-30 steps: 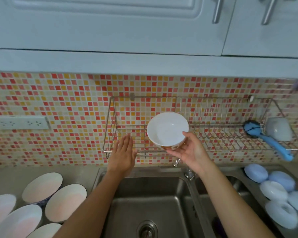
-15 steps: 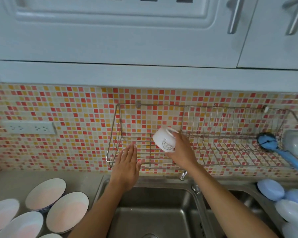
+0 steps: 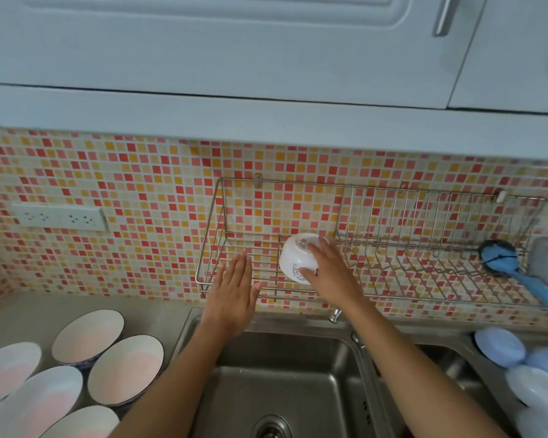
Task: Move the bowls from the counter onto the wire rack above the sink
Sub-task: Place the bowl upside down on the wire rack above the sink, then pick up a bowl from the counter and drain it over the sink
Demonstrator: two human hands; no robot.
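1. The right hand (image 3: 328, 273) grips the white bowl (image 3: 298, 259) — upside down on the wire rack (image 3: 393, 270), left section.
2. The left hand (image 3: 234, 290) hovers beside it — fingers flat, empty.
3. More bowls (image 3: 108, 368) sit on the counter (image 3: 23, 314).

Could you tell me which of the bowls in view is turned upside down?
The small white bowl on the wire rack, under the right hand; the pink-tinted bowls on the counter sit upright.
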